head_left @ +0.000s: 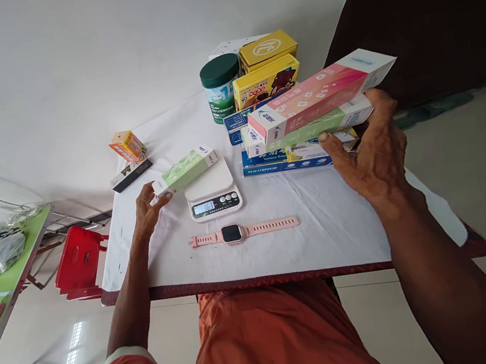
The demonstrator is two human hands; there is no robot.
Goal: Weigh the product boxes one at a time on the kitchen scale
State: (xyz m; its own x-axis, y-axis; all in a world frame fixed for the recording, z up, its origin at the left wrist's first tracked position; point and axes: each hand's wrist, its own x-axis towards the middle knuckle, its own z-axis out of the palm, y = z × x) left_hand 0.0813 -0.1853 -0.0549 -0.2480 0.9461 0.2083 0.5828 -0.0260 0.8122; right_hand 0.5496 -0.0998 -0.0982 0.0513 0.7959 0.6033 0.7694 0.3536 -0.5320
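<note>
My left hand (148, 209) is closed on the left end of a slim light-green carton (186, 171), which lies tilted over the white kitchen scale (212, 186). The scale's display seems to read 363. My right hand (373, 153) grips the right end of a long green carton (317, 127), thumb in front. A long pink carton (310, 96) rests on top of it, also against my fingers. Both are raised at the right, over blue cartons (286, 166) whose contact with them is partly hidden. A pink smartwatch (232, 233) lies flat in front of the scale.
Behind the cartons stand a green-lidded tub (221, 88) and yellow boxes (270, 74). An orange box (127, 146) and a black box (132, 174) sit at the back left. Left of the white-covered table (281, 255) are a red chair (79, 261) and a green table (24, 245).
</note>
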